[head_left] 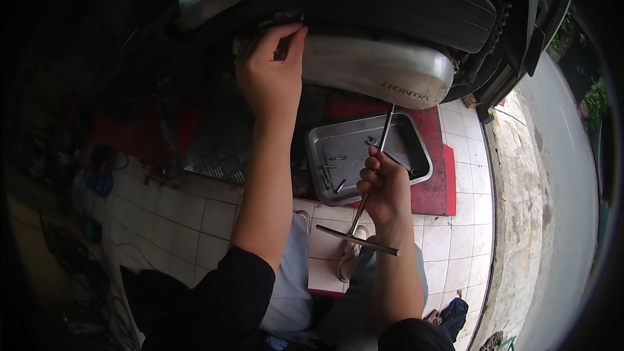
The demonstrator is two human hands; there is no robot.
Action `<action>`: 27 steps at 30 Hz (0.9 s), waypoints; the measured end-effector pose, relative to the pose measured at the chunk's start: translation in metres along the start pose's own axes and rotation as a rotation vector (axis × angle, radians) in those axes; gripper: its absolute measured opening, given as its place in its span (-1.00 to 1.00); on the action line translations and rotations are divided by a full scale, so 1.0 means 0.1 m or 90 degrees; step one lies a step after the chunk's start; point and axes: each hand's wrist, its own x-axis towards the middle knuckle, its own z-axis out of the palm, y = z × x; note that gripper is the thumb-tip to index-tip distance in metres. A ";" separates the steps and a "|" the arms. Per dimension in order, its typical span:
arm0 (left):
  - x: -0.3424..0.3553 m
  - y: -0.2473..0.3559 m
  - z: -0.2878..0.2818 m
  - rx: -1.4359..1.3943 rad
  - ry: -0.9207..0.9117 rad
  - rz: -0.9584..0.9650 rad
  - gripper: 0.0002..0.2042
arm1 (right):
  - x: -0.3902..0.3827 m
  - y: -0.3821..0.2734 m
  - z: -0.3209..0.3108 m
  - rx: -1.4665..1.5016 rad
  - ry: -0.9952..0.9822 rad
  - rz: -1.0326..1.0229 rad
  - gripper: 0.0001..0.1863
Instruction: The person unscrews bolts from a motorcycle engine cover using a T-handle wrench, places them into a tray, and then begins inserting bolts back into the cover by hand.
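1. The left hand is up high, by the left end of the silver case on the bike.
2. Its thumb and pointing finger are bent in close, so the gap between them is narrow. There is something dark at the fingertips, but I cannot tell if the hand holds it or just touches the bike.
3. The right hand is lower down and more to the right. Its fingers are curled around the long rod of the T-tool.
4. The T-tool is shiny metal. It leans, with its top end at the bottom edge of the case, near the right end. I cannot tell if that end is fixed on anything.
5. The cross bar of the T-tool is at the low end, below the right hand and in front of the wrist.
6. Behind the right hand is a metal tray with round corners. The rod passes in front of it.
7. In the tray, some small bolts lie on the left side. A spanner lies near the middle, partly behind the right hand.
8. The tray sits on a red board. To the left of it is a bumpy metal plate.
9. Under that is a floor of white tiles. A gray road runs along the far right.
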 end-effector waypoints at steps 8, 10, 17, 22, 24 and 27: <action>-0.01 0.12 0.01 0.059 -0.012 -0.065 -0.87 | -0.05 -0.02 0.04 0.008 0.002 0.004 -0.83; -0.01 0.16 0.03 0.078 -0.018 -0.096 -0.87 | -0.07 -0.01 0.05 0.012 -0.008 0.010 -0.83; -0.03 0.04 0.07 0.076 0.018 -0.012 -0.85 | -0.06 -0.02 -0.01 0.010 -0.028 0.013 -0.80; -0.03 0.02 0.11 0.100 0.024 0.023 -0.87 | -0.05 -0.04 -0.04 0.006 -0.020 0.007 -0.80; -0.03 0.04 0.13 0.132 0.035 0.076 -0.88 | -0.04 -0.05 -0.06 0.008 -0.023 0.004 -0.79; -0.09 0.12 0.16 0.180 0.030 0.085 -0.85 | -0.03 -0.06 -0.07 0.003 -0.019 0.000 -0.79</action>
